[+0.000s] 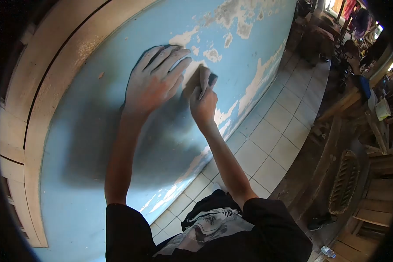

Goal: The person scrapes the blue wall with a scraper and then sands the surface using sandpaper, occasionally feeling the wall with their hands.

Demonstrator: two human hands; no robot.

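A blue painted wall stands before me, its paint worn off in patches. My left hand lies against it with fingers stretched out, covered in pale dust. Just to the right, my right hand is closed around a folded piece of sandpaper, which is pressed to the wall. A bare pale patch shows between the two hands. More whitish patches lie above the sandpaper, and a greyish stripped area is higher up.
A cream wooden frame borders the wall on the left. White floor tiles run along the wall's foot. On the right are timber pieces, a ribbed mat-like object and a plastic bottle.
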